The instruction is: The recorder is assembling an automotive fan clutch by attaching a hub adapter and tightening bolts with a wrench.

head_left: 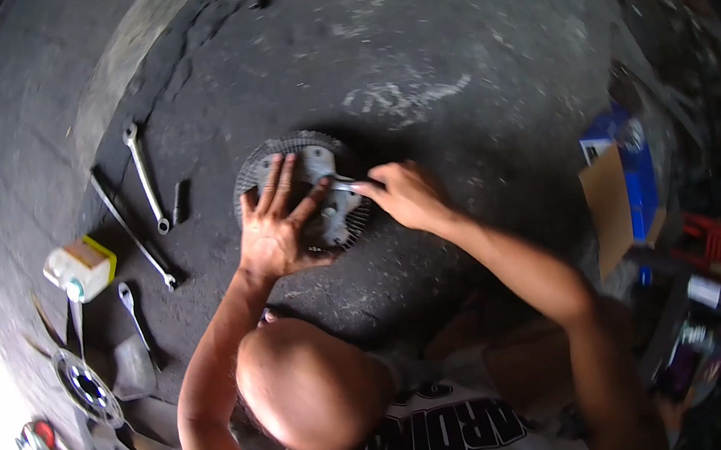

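A round metal fan clutch (309, 143) with fins around its rim lies on the dark floor in front of me. My left hand (274, 227) is spread across its face, the fingers apart and pressing on the metal. From the right, my right hand (406, 193) is closed around a silver wrench (343, 185), whose far end reaches onto the clutch next to my left index finger. Exactly what the wrench end sits on is too small to make out. Part of the clutch is covered by my left hand.
Left of the clutch lie a combination wrench (145, 176), a long bar tool (131, 226), a dark socket (181, 201) and a ratchet (134, 309). Beyond them are a yellow-and-white container (82, 267) and a bladed fan (86, 389). A blue box (640, 179) stands at right.
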The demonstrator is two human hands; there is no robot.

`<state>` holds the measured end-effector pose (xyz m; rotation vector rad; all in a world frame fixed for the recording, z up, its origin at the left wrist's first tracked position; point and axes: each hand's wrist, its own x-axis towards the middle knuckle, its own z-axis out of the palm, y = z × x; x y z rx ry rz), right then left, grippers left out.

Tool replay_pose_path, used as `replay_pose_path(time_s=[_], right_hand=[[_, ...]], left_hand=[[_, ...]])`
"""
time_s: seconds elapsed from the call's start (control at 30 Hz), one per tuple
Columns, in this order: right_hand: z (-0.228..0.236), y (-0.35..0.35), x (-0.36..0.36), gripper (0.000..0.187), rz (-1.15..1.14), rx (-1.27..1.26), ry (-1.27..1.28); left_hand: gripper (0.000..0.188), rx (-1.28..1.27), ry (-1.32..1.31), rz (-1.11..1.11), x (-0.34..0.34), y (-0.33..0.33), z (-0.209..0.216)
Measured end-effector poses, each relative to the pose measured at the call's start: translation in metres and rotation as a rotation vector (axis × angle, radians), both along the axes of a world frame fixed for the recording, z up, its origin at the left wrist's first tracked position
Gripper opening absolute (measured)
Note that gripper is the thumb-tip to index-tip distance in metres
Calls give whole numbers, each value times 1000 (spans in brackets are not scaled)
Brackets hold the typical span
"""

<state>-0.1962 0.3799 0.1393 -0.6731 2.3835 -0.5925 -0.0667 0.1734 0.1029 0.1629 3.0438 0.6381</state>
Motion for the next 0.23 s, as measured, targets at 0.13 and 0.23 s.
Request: replay_pose_path(time_s=[0.13, 0.23], right_hand=[[-39, -11, -30, 45, 268, -97, -57], [18, -5, -36, 45, 412, 73, -168]], left_hand=[[115, -36, 88, -3, 13, -15, -13], [113, -65, 148, -30, 8, -5, -9]])
